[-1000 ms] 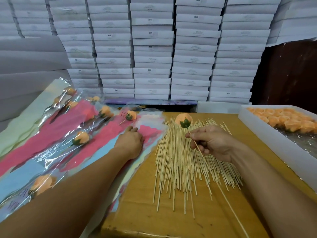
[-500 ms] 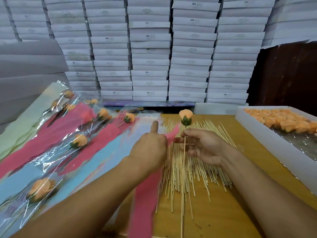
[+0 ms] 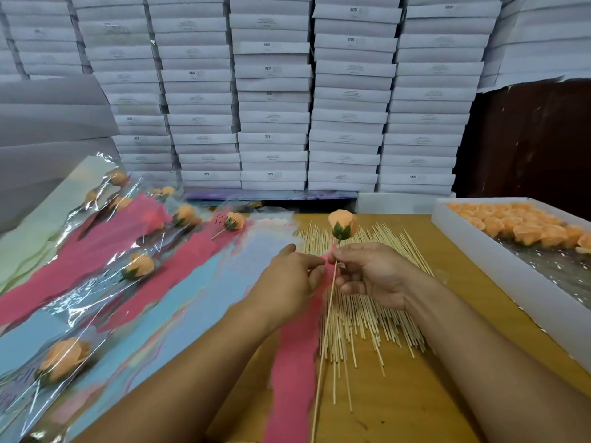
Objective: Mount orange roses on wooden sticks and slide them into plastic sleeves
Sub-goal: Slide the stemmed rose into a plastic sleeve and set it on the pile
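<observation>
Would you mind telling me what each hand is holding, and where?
The right hand pinches the rose's stick just below the rose. The left hand grips the pink sleeve near its top.

The thin wooden stick (image 3: 323, 340) carrying the orange rose runs off the bottom edge, its lower end unseen; the pink plastic sleeve (image 3: 292, 362) is motion-blurred, its mouth hidden behind the left hand (image 3: 287, 282); the white cardboard tray of orange roses (image 3: 511, 282) is cut by the right edge; print on the stacked white boxes (image 3: 271, 91) is too small to read.
</observation>
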### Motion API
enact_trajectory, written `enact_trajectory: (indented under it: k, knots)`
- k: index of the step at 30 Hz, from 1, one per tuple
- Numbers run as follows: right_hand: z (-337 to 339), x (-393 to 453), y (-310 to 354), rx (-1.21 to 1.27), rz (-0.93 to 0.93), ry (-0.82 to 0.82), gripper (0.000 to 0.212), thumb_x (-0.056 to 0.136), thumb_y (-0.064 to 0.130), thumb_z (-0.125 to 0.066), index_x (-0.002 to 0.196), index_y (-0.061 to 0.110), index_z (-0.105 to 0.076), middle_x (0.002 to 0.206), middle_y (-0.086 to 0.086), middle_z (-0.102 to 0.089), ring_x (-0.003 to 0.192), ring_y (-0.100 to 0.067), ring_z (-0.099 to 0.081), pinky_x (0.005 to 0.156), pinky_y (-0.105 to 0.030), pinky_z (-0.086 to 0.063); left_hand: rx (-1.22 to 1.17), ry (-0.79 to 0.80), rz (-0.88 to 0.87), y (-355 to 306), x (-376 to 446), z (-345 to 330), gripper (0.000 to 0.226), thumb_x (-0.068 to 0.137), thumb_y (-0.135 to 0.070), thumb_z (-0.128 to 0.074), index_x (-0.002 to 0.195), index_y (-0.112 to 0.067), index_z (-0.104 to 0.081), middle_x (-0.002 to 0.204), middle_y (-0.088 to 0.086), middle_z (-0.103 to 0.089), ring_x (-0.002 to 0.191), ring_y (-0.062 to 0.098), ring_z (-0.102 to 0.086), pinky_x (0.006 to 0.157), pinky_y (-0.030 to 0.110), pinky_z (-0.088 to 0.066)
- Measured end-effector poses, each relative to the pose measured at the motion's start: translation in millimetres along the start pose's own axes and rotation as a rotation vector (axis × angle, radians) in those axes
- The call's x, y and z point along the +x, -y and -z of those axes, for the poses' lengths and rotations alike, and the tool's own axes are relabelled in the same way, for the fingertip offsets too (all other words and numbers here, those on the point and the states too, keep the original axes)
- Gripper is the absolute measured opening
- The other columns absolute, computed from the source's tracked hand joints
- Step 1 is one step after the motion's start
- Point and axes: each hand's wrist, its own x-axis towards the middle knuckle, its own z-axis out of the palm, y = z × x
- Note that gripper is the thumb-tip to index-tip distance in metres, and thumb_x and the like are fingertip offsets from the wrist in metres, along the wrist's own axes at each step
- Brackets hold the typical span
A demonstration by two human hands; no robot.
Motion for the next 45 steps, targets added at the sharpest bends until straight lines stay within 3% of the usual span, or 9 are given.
enact_trajectory:
  k: [6,11,14,18,20,25,32,36,45]
  knots:
    - [0.5,0.0,3.3,-0.024,-0.009,-0.012,0.017,0.101,0.012,-0.059,0.097,0.001,-0.072,0.069,-0.010,-0.069,0.054,-0.018,-0.065,0.042,-0.023,-0.052,-0.046,-0.042,0.056,-0.1,-1.6,-6.6,0.025,0.103,-0.024,-0.049,0.105,-0.011,-0.070,0.116,0.017,-0.068,0.154,0.017,0.002,0.096,0.033,-0.040]
    - [4.2,-3.8,7.8,-0.121,0.049,0.015,0.016,0.098,0.015,-0.062,0.090,0.007,-0.072,0.072,0.002,-0.070,0.045,-0.010,-0.047,0.037,-0.019,-0.032,-0.379,-0.150,0.366,4.1,5.2,10.1,0.079,0.095,-0.057,-0.053,0.156,-0.015,-0.027,0.163,0.007,-0.022,0.145,0.026,-0.034,0.111,0.035,-0.030]
    - [7.0,-8.9,13.5,-0.135,0.073,0.107,0.011,0.096,0.014,-0.064,0.091,0.006,-0.069,0.072,0.006,-0.070,0.045,-0.010,-0.047,0.036,-0.018,-0.030,-0.940,-0.110,0.586,11.6,24.5,25.4,0.077,0.090,-0.037,-0.072,0.148,-0.003,-0.034,0.147,0.017,-0.041,0.108,0.026,-0.067,0.093,0.042,-0.055]
    - [8.6,-14.0,15.6,-0.182,0.062,0.237,0.010,0.087,0.017,-0.068,0.088,0.007,-0.069,0.081,0.000,-0.072,0.052,-0.014,-0.058,0.036,-0.019,-0.035,-1.248,-0.011,0.624,11.9,41.9,35.2,0.025,0.087,-0.003,-0.071,0.109,0.001,-0.059,0.123,0.024,-0.061,0.083,0.027,-0.069,0.065,0.039,-0.061]
    - [10.0,-15.1,14.8,-0.208,0.040,0.291,0.011,0.086,0.018,-0.069,0.089,0.008,-0.070,0.084,-0.002,-0.072,0.057,-0.017,-0.063,0.038,-0.020,-0.040,-1.313,-0.089,0.629,16.5,48.6,32.3,0.051,0.082,0.011,-0.071,0.125,-0.001,-0.047,0.122,0.027,-0.058,0.079,0.030,-0.071,0.056,0.043,-0.061]
    - [13.6,-15.8,13.7,-0.248,0.001,0.382,0.008,0.091,0.015,-0.068,0.088,0.009,-0.072,0.085,-0.008,-0.071,0.069,-0.021,-0.069,0.045,-0.023,-0.050,-1.301,-0.104,0.618,35.1,50.2,19.2,0.100,0.075,0.017,-0.074,0.154,-0.018,-0.023,0.122,0.022,-0.056,0.088,0.031,-0.070,0.053,0.035,-0.059]
    - [14.4,-14.8,12.4,-0.298,-0.026,0.468,0.013,0.090,0.019,-0.069,0.093,0.006,-0.069,0.080,-0.007,-0.072,0.070,-0.021,-0.070,0.049,-0.024,-0.054,-1.239,-0.158,0.508,49.4,44.8,16.9,0.066,0.071,0.013,-0.078,0.126,-0.013,-0.053,0.068,0.010,-0.071,0.043,0.013,-0.057,0.039,0.020,-0.044]
    - [14.9,-12.9,9.9,-0.310,-0.018,0.468,0.012,0.089,0.019,-0.069,0.091,0.007,-0.070,0.076,-0.002,-0.071,0.066,-0.019,-0.070,0.046,-0.023,-0.052,-1.092,-0.207,0.403,54.0,41.5,13.4,0.058,0.071,0.007,-0.082,0.122,-0.011,-0.058,0.082,0.017,-0.066,0.071,0.026,-0.062,0.067,0.035,-0.050]
    - [14.9,-13.4,10.2,-0.260,-0.025,0.465,0.013,0.092,0.015,-0.067,0.094,0.003,-0.066,0.076,-0.003,-0.071,0.064,-0.020,-0.069,0.047,-0.023,-0.053,-0.764,-0.176,0.065,56.4,36.6,12.7,0.009,0.094,-0.003,-0.065,0.093,-0.011,-0.069,0.051,-0.006,-0.056,0.043,0.005,-0.042,0.045,0.016,-0.036]
